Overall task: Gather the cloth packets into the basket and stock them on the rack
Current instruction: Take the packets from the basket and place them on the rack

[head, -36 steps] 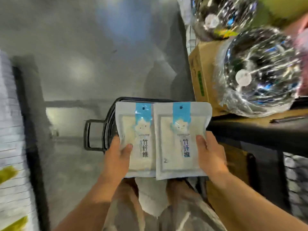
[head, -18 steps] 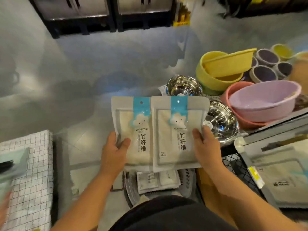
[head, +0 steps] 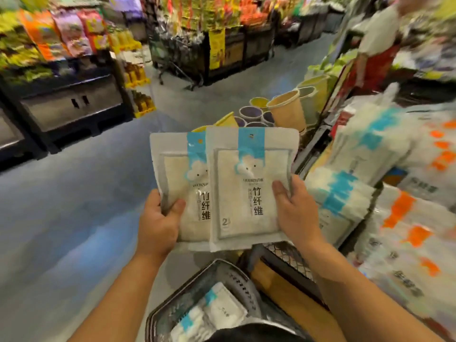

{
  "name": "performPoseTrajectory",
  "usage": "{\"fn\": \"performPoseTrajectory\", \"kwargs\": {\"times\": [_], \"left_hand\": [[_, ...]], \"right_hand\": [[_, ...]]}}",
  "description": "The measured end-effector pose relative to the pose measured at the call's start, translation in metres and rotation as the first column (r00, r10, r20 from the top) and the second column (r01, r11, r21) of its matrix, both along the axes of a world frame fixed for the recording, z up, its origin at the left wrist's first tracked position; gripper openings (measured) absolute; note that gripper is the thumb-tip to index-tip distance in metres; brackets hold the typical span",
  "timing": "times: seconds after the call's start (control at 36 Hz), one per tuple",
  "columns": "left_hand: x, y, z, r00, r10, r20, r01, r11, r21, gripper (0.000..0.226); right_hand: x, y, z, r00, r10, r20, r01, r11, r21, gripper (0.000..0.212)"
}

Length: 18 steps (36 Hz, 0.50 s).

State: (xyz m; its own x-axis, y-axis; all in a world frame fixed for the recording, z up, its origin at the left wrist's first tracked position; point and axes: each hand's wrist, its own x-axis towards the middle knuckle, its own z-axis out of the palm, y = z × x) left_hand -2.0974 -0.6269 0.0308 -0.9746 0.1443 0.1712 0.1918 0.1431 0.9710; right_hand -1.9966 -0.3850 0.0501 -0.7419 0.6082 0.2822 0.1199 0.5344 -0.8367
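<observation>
Basically, left hand (head: 158, 219) gripped the left packet (head: 174, 174) and right hand (head: 296, 213) the right packet (head: 254, 169), overlapped above the basket (head: 188, 290); both looked light, floppy, slick-wrapped, so thumb-on-front lower-edge grips seemed right.

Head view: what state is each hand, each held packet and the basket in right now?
left packet: held upright, partly behind the right packet.
right packet: held upright, overlapping in front.
left hand: grips the left packet's lower left edge.
right hand: grips the right packet's right edge.
basket: below the hands, with loose packets lying inside.
</observation>
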Motion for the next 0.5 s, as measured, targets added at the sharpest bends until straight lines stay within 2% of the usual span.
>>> {"fn": "performPoseTrajectory", "kwargs": {"times": [0.11, 0.31, 0.42, 0.5], "left_hand": [[-0.006, 0.060, 0.007, 0.985, -0.173, -0.011, 0.173, 0.981, 0.084, 0.021], [-0.007, 0.170, -0.004, 0.906, -0.422, -0.007, 0.421, 0.901, 0.107, 0.022], [-0.005, 0.223, -0.021, 0.823, -0.564, 0.064, 0.554, 0.823, 0.128, 0.023], [-0.004, 0.260, -0.037, 0.768, -0.625, 0.139, 0.613, 0.780, 0.125, 0.024]], "right_hand": [[0.022, 0.040, 0.011, 0.991, -0.115, -0.064, 0.113, 0.993, -0.030, 0.009], [0.057, 0.119, -0.011, 0.958, -0.271, -0.090, 0.246, 0.945, -0.217, 0.006], [0.074, 0.156, -0.034, 0.953, -0.300, -0.042, 0.252, 0.862, -0.439, 0.014], [0.081, 0.180, -0.054, 0.957, -0.290, -0.011, 0.219, 0.748, -0.626, 0.030]]}}
